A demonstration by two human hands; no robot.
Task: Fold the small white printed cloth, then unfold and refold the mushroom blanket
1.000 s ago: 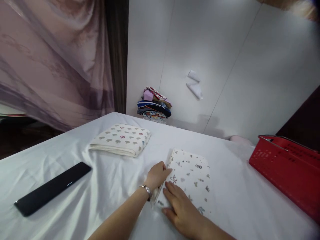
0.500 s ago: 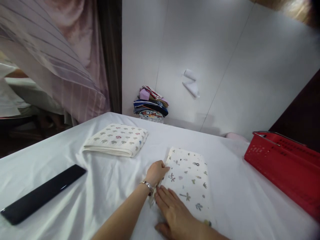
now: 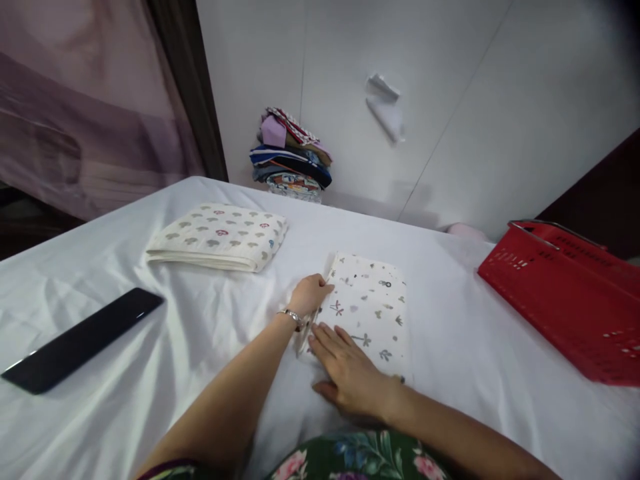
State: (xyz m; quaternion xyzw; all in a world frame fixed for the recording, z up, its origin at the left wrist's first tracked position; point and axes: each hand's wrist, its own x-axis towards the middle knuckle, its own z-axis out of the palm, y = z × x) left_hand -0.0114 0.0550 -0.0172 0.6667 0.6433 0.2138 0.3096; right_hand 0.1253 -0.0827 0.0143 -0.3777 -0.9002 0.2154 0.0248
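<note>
2 hands are on the printed cloth (image 3: 377,310), folded on the white sheet (image 3: 445,353). The left hand (image 3: 309,295) grasps its left edge, fingertips curled out of sight (the thumb shows). The right hand (image 3: 350,370) lies flat, gripping nothing, hiding the near left corner. The frame cuts off the red basket (image 3: 565,293).

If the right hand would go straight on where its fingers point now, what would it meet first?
Most likely the left hand, around the wrist with the bracelet: the right hand lies on the nearer cloth, fingers pointing that way. The exact gap is hard to judge.
</note>
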